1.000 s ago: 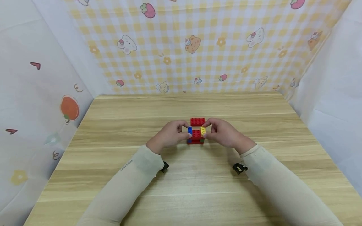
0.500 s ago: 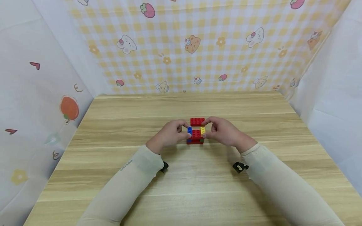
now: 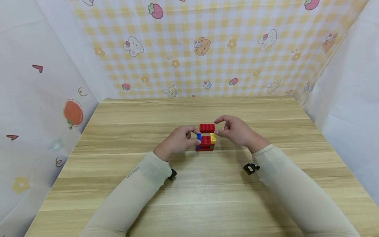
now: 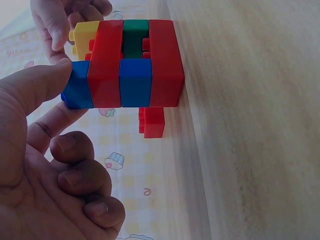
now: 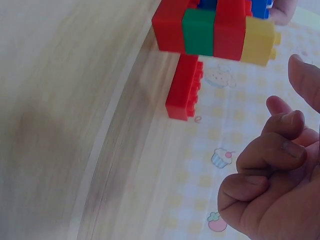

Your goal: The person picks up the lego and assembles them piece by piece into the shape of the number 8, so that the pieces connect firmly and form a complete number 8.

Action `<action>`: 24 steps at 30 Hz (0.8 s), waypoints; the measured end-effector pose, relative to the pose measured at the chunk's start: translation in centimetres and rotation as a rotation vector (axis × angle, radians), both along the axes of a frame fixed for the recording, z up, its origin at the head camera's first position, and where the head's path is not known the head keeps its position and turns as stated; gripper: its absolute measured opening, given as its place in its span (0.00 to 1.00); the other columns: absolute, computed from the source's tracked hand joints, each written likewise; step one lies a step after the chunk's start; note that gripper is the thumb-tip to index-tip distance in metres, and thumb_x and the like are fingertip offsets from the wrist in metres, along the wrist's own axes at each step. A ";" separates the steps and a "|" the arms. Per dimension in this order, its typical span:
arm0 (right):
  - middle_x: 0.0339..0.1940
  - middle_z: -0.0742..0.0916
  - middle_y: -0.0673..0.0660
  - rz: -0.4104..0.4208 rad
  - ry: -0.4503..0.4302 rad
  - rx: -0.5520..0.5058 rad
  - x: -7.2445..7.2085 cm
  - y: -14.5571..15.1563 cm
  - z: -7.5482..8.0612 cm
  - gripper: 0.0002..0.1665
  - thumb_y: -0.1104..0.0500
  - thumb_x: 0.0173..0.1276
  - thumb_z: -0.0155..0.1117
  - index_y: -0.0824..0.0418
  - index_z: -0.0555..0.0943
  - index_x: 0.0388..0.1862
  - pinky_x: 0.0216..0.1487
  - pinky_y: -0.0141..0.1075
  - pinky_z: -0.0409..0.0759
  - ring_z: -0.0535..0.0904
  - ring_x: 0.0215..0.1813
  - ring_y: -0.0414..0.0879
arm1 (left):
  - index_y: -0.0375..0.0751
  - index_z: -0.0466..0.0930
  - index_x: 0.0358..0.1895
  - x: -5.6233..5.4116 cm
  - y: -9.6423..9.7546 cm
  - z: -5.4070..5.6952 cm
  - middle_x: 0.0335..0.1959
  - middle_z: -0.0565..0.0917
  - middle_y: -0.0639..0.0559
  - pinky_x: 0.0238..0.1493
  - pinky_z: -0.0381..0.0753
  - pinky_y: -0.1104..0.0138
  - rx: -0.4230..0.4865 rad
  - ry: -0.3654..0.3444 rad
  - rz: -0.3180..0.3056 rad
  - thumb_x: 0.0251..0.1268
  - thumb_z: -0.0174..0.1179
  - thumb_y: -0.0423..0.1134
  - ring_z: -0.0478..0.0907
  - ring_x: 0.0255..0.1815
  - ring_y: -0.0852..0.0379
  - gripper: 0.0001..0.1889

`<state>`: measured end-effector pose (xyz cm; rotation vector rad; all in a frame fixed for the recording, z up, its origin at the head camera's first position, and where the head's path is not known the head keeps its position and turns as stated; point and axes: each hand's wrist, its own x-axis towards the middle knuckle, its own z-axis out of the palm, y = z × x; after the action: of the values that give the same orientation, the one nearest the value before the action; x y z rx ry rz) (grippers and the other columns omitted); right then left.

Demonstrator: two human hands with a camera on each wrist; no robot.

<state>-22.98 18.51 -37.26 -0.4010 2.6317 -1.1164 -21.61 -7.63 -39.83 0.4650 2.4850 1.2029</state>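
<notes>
A small tower of building bricks stands on the table. Its base is a red brick (image 4: 166,65), with a blue brick (image 4: 135,82) and a green brick (image 5: 198,33) side by side over it. Above them lies another red brick (image 3: 205,140), topped by a blue brick (image 3: 199,136) on the left and a yellow brick (image 3: 213,137) on the right. My left hand (image 3: 181,141) pinches the top blue brick between thumb and index finger. Apart from the yellow brick, my right hand (image 3: 237,131) hovers at the tower's right, thumb and index finger spread, other fingers curled loosely.
Just behind the tower, a loose red brick (image 3: 207,128) lies on the wooden table (image 3: 189,197). A checked cloth (image 3: 177,42) hangs beyond the back edge, and white cloth (image 3: 349,98) borders the sides.
My right hand has let go of the yellow brick and moved up and back, towards the loose red brick. The left hand keeps its pinch on the blue brick.
</notes>
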 end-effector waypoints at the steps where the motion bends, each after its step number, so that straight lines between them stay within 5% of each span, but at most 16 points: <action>1: 0.25 0.77 0.54 -0.008 0.001 0.004 -0.2 0.0 -0.1 0.27 0.52 0.75 0.71 0.58 0.79 0.68 0.27 0.37 0.70 0.70 0.25 0.48 | 0.48 0.83 0.57 0.0 0.0 0.0 0.23 0.67 0.53 0.27 0.65 0.64 -0.001 0.000 -0.001 0.73 0.68 0.46 0.63 0.20 0.56 0.14; 24: 0.30 0.77 0.56 -0.083 -0.031 0.077 -3.5 -0.6 -0.9 0.29 0.50 0.76 0.70 0.55 0.78 0.71 0.31 0.40 0.71 0.71 0.29 0.50 | 0.49 0.83 0.57 0.1 0.0 0.3 0.24 0.68 0.53 0.28 0.65 0.64 -0.022 -0.011 0.003 0.73 0.68 0.46 0.64 0.21 0.55 0.14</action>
<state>-26.47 17.95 -38.15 -0.2593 2.6763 -1.0331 -21.51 -7.62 -39.53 0.4473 2.4882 1.1752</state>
